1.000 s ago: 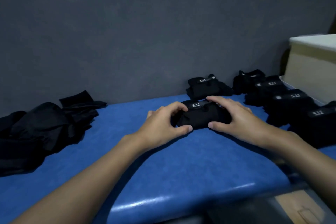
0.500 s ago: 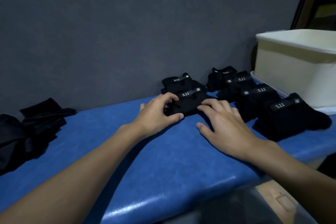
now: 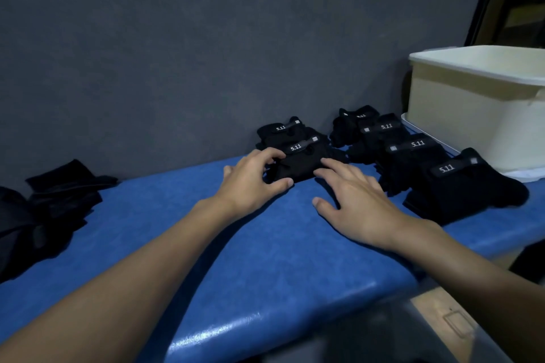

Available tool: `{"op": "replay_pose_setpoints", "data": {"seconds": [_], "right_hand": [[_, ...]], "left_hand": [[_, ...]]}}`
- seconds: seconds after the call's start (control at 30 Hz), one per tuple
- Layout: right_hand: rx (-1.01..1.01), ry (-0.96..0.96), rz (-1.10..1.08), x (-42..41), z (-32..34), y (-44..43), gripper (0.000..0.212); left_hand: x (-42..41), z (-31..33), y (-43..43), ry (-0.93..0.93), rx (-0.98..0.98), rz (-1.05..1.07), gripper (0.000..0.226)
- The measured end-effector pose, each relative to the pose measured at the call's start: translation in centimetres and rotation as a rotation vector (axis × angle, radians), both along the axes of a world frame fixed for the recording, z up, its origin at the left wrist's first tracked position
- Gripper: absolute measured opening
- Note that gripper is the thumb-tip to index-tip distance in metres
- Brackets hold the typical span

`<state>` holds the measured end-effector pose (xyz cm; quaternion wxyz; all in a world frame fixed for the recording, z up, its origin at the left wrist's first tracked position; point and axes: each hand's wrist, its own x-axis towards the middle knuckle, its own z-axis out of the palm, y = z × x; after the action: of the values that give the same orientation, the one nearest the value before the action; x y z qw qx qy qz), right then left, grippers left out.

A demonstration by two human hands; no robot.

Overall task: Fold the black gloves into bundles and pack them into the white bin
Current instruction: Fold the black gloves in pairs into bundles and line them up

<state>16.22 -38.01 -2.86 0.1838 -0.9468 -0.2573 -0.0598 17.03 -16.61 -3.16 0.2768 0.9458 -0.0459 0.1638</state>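
At the blue bench point(image 3: 236, 259), my left hand point(image 3: 250, 183) curls fingers and thumb round the left end of a folded glove bundle point(image 3: 300, 165), just in front of a second bundle point(image 3: 283, 130). My right hand point(image 3: 354, 200) lies flat, fingers spread, tips touching it. The white bin point(image 3: 472, 115) stands well to the right. Lifted one-handed, the soft fold may spring open, I judge.

Near the far edge of the tabletop point(image 3: 265, 259) lies the front bundle point(image 3: 298, 166) of folded black gloves, strap marked 5.11, gripped by the left hand point(image 3: 250, 186). Just behind it sits a second bundle point(image 3: 283, 131). To the right, four more bundles point(image 3: 413, 153) form a row beside the white bin point(image 3: 472, 115) at the right edge. At the left edge lie loose black gloves point(image 3: 44, 209) in a heap.
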Motion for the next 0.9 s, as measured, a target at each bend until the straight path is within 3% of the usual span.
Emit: {"op": "replay_pose_setpoints", "data": {"seconds": [0.33,0.57,0.9], "right_hand": [[0.027,-0.129,0.016,-0.9,1.1,1.6,0.054],[0.086,-0.125,0.135,-2.4,1.8,6.3,0.047],[0.142,-0.026,0.388,-6.0,2.2,17.2,0.037]], "left_hand": [[-1.8,0.3,1.7,-0.008,-0.111,-0.060,0.047],[-6.7,1.5,6.4,-0.041,-0.109,0.030,0.031],[-17.0,4.7,17.3,-0.220,0.103,0.283,0.023]]}}
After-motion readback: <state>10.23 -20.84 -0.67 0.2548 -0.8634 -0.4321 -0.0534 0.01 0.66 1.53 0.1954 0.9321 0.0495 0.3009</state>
